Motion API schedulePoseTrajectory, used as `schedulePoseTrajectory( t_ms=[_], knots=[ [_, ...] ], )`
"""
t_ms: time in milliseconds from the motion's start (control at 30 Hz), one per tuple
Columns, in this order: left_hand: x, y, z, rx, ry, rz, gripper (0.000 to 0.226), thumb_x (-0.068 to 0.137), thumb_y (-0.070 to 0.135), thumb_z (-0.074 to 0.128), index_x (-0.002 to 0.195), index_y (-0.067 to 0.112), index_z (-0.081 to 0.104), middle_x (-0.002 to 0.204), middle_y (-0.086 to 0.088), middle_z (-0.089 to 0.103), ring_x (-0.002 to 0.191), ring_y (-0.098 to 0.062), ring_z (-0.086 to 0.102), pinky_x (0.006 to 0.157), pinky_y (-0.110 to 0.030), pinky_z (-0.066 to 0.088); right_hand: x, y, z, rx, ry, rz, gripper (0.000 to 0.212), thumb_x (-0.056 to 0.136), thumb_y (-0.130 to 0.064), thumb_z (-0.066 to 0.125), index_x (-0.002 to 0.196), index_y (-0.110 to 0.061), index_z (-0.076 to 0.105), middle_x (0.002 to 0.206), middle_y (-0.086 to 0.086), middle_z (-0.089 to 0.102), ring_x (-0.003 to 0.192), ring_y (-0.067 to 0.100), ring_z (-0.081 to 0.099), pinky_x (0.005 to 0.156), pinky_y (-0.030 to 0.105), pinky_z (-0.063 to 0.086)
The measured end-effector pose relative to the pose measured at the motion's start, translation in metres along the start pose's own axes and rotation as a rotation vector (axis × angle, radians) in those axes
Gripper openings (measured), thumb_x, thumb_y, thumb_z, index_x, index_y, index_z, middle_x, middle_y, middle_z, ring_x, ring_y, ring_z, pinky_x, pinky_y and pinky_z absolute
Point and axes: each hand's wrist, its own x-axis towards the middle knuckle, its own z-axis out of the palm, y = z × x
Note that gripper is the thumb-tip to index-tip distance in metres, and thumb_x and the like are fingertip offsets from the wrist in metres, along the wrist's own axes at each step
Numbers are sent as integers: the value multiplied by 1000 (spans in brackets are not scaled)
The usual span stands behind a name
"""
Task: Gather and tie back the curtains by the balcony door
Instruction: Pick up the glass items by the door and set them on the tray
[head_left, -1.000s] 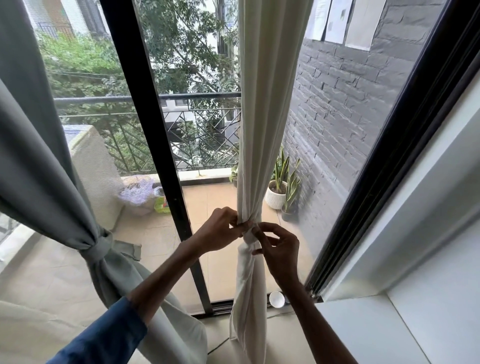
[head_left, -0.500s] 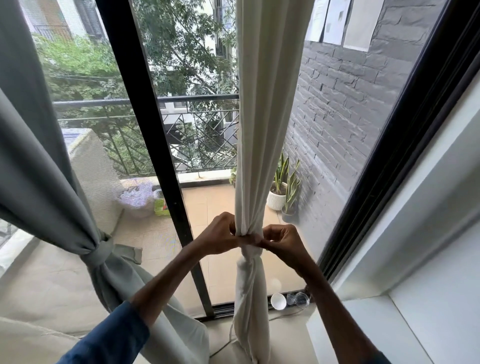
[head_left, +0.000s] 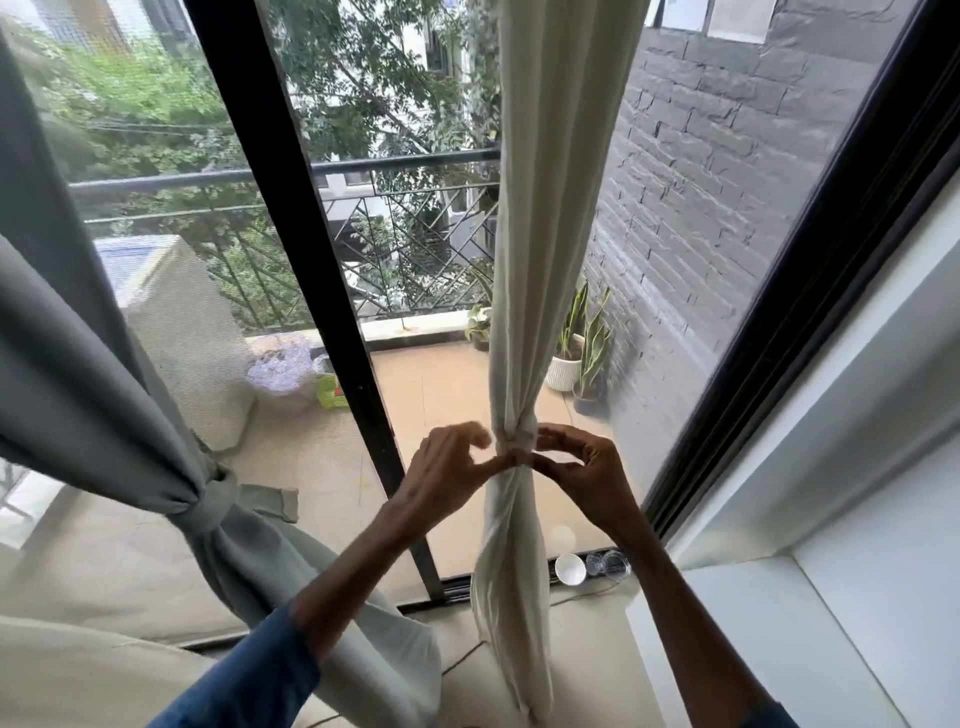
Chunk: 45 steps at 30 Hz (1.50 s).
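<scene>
The cream curtain (head_left: 540, 208), soft pleated cloth, hangs from 12 o'clock and is cinched just below centre by a narrow knot (head_left: 515, 441). The left hand (head_left: 441, 473) at 9 o'clock and the right hand (head_left: 587, 467) at 3 have curled fingers, and each grip seems to pinch the knot, though it is blurred.

The cream fabric curtain (head_left: 540, 260) and grey fabric curtain (head_left: 78, 389) were plain, the metal door frame (head_left: 291, 260) black, the brick wall (head_left: 701, 182) dark grey.

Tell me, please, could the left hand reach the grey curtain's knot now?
Probably yes: open space lies between the left hand and the knot, but it must first release the cream curtain's tie.
</scene>
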Motion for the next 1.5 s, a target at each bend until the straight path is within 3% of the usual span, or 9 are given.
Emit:
schedulePoseTrajectory(
  t_ms=[100,200,333,433,567,867,1067,1300,1500],
  knots=[
    [-19,-5,24,258,-216,-245,71,87,78,43,61,16,66,51,5,58,43,-8,50,47,-25,38,-11,28,0,-5,84,52,36,77,-20,86,110,-13,75,101,-1,78,97,20,74,74,35,62],
    [-40,-5,70,118,-562,-295,50,100,53,42,90,17,74,69,-1,72,57,-13,67,57,-27,54,-27,59,-1,-8,176,171,24,83,-15,82,106,-11,76,96,-2,79,92,19,75,65,33,60],
    [-52,0,132,-12,-737,-181,42,100,45,45,101,10,67,96,-10,73,90,-27,70,79,-32,55,-49,98,-9,13,277,359,17,87,-13,79,103,-10,77,88,1,79,82,18,73,64,27,57],
    [-41,15,169,-78,-729,-33,29,98,38,50,112,15,61,105,-7,72,93,-26,68,81,-33,53,-71,118,-24,9,360,447,18,84,-7,77,101,-2,76,87,9,78,77,21,72,67,25,57],
    [-23,31,215,-82,-741,50,14,92,16,57,99,7,65,96,-10,72,90,-28,67,76,-32,49,-104,145,-52,-67,499,571,16,82,-4,72,94,-13,79,82,2,79,76,20,75,71,36,63],
    [32,29,317,74,-901,-136,23,82,30,49,76,10,60,81,-11,72,78,-31,69,71,-41,57,-113,201,-116,-14,579,798,18,92,-3,63,89,-17,75,86,6,78,75,21,75,65,38,60],
    [65,0,403,145,-932,-375,24,76,20,51,76,4,68,71,-13,72,71,-28,71,67,-39,59,-108,293,-167,5,517,974,16,94,-5,61,93,-12,76,79,-1,77,64,13,73,54,25,56],
    [63,-73,506,170,-939,-593,26,73,32,51,77,16,72,84,-7,76,76,-27,73,68,-42,62,-87,409,-171,4,397,1128,16,88,-4,63,92,-14,75,75,-2,77,60,8,72,54,19,53],
    [73,-128,606,241,-934,-597,32,74,38,45,84,21,70,88,-5,74,82,-25,71,76,-39,59,-61,539,-146,81,377,1189,19,90,-22,63,75,-17,73,68,-3,76,66,18,74,61,36,61]
  ],
)
